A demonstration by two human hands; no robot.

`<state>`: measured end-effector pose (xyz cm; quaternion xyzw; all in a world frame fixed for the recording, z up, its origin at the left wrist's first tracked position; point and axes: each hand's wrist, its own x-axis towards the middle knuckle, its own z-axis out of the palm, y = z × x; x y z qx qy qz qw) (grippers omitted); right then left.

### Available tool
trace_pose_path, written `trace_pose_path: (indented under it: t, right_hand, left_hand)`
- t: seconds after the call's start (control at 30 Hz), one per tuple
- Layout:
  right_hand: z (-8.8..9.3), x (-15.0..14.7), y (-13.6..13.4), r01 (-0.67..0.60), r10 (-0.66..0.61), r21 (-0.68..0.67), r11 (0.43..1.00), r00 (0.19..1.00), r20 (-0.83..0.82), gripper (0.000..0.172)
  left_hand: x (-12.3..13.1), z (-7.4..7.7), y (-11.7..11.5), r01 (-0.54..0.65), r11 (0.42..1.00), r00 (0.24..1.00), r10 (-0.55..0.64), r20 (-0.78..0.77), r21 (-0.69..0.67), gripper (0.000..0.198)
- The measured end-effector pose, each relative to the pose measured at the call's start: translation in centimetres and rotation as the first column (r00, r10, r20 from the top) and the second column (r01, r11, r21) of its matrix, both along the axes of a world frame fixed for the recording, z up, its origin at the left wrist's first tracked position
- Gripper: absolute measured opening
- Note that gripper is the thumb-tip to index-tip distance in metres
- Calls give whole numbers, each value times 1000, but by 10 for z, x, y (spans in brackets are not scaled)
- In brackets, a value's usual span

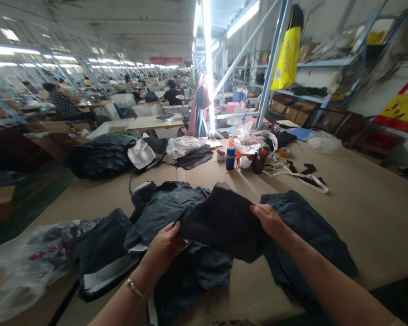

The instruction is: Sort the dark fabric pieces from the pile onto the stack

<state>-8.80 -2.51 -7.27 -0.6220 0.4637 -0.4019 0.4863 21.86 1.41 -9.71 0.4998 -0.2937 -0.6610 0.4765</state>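
A dark piece of fabric (224, 222) is stretched between my hands above the table. My left hand (168, 242) pinches its left edge, thumb on top. At the upper right corner, my right hand (267, 217) grips it between thumb and fingers. Beneath and to the left lies a rumpled dark blue-grey garment (166, 203). A folded dark cloth stack (302, 231) rests beside my right forearm. Left of my left hand is another folded dark cloth piece (104, 235) with a white strip along its edge.
A clear plastic bag (37, 253) lies at the left. Along the far side of the table (370, 203) stand a blue bottle (230, 157), a dark bottle (259, 159) and an orange box (238, 147). Pale straps (302, 176) lie right of them; a black bundle (100, 154) sits back left.
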Motion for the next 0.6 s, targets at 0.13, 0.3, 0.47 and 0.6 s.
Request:
trace_pose_path:
  t: [0.13,0.3,0.47,0.6]
  right_hand:
    - [2,-14,5,34,-64,177,984,985,162,42]
    - [17,-36,3,60,-116,197,978,951,286,38]
    - [10,-57,-15,222,-227,102,970,973,37,29]
    - [-2,-73,-16,174,-175,215,961,985,-14,25]
  left_hand:
    - [9,-10,14,-17,996,992,29,-127,90,41]
    - [18,-25,18,-20,983,1000,21,-4,180,44]
    - [34,-53,24,-98,954,984,51,169,282,27]
    - [39,-75,39,-58,932,981,-13,192,358,25]
